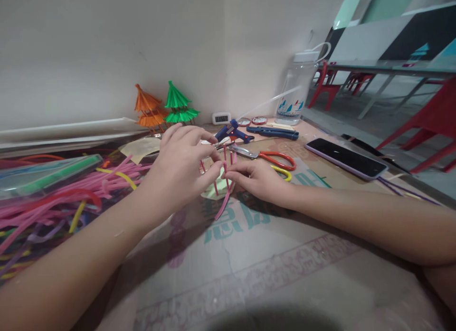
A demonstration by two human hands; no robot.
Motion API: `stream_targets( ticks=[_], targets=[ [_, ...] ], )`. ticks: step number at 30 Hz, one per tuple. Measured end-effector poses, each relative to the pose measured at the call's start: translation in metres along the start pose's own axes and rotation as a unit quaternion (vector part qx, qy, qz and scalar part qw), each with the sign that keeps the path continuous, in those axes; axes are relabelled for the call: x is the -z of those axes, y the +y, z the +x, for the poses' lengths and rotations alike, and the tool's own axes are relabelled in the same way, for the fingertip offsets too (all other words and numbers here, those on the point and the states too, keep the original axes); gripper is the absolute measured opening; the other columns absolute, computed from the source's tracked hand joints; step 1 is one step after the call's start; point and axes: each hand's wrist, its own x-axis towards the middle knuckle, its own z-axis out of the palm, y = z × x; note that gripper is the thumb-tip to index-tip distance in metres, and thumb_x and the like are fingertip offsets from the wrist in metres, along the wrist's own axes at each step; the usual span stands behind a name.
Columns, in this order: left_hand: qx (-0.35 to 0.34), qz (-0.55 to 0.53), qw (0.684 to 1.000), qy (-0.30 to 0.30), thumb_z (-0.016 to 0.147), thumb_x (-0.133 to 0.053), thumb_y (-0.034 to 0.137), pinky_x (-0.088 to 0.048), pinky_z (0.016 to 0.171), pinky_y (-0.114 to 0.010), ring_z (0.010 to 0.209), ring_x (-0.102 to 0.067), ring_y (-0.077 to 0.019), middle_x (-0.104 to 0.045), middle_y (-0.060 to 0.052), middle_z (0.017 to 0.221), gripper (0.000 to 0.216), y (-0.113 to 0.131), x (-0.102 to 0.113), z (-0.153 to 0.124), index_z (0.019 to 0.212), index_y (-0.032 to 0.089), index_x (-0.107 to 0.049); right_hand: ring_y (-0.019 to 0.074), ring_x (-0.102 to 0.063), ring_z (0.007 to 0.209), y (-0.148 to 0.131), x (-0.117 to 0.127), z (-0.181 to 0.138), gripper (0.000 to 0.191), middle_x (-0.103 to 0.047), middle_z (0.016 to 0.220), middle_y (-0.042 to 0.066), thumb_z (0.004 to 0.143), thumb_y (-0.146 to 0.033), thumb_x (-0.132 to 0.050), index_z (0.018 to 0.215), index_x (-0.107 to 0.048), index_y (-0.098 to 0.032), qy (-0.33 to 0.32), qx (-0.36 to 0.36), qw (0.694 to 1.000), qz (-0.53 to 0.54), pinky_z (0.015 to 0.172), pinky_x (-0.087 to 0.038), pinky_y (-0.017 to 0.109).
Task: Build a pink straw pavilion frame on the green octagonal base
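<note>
Both hands meet over a small frame of upright pink sticks point(225, 165) that stands on a pale green paper piece point(213, 192). My left hand point(180, 167) is curled over the frame from the left, thumb and fingertips pinched on one pink stick. My right hand point(256, 179) lies low on the table to the right, its fingertips closed on another pink stick, which slants down toward me point(223, 207). How the sticks join is hidden by my fingers.
A pile of pink, yellow and purple strips point(71, 193) lies left. Behind stand orange point(147, 108) and green point(178, 105) paper pagodas, a blue glue gun point(233, 131), red-handled scissors point(274, 157), a phone point(345, 157) and a clear jug point(297, 91).
</note>
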Motion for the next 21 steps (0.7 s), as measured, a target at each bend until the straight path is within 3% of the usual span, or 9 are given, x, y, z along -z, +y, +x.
stream_targets(
  ticks=[5, 8, 14, 18, 21],
  targets=[
    [0.004, -0.028, 1.0, 0.006, 0.097, -0.059, 0.049, -0.046, 0.107, -0.056, 0.122, -0.065, -0.0349, -0.074, -0.011, 0.122, 0.032, -0.012, 0.004, -0.002, 0.1, 0.025, -0.079, 0.0133, -0.053, 0.066, -0.003, 0.003, -0.001, 0.032, -0.067, 0.073, 0.001, 0.098, -0.037, -0.059, 0.097, -0.08, -0.013, -0.005, -0.024, 1.0, 0.006, 0.063, -0.038, 0.026],
    [-0.006, -0.044, 0.999, -0.029, 0.094, -0.063, 0.058, -0.049, 0.106, -0.053, 0.125, -0.063, -0.035, -0.071, -0.014, 0.129, 0.042, -0.02, 0.005, -0.008, 0.109, 0.021, -0.077, 0.0123, -0.052, 0.064, -0.006, 0.006, -0.003, 0.03, -0.067, 0.073, 0.001, 0.097, -0.034, -0.06, 0.104, -0.079, -0.013, -0.008, -0.042, 0.999, 0.007, 0.061, -0.038, 0.026],
    [-0.005, -0.042, 0.995, -0.09, 0.092, -0.068, 0.054, -0.045, 0.11, -0.054, 0.13, -0.058, -0.0345, -0.065, -0.013, 0.138, 0.034, -0.027, 0.0, -0.016, 0.103, 0.023, -0.077, 0.012, -0.051, 0.058, -0.006, 0.008, -0.006, 0.03, -0.062, 0.067, -0.001, 0.097, -0.037, -0.06, 0.107, -0.077, -0.015, 0.001, -0.068, 0.998, 0.002, 0.056, -0.036, 0.025],
    [-0.015, -0.044, 0.996, -0.074, 0.093, -0.068, 0.052, -0.047, 0.108, -0.051, 0.127, -0.06, -0.0328, -0.066, -0.013, 0.135, 0.032, -0.028, 0.001, -0.016, 0.106, 0.023, -0.077, 0.0118, -0.051, 0.059, -0.006, 0.006, -0.006, 0.027, -0.067, 0.073, 0.0, 0.097, -0.036, -0.061, 0.106, -0.077, -0.017, 0.009, -0.05, 0.999, -0.009, 0.056, -0.036, 0.026],
    [-0.019, -0.042, 0.998, -0.052, 0.093, -0.069, 0.052, -0.049, 0.104, -0.049, 0.122, -0.062, -0.0317, -0.069, -0.012, 0.127, 0.032, -0.028, 0.004, -0.015, 0.103, 0.024, -0.078, 0.0129, -0.052, 0.059, -0.01, 0.009, -0.006, 0.03, -0.064, 0.072, -0.001, 0.097, -0.04, -0.062, 0.115, -0.07, -0.017, 0.057, -0.018, 0.998, 0.011, 0.057, -0.039, 0.026]
  ],
)
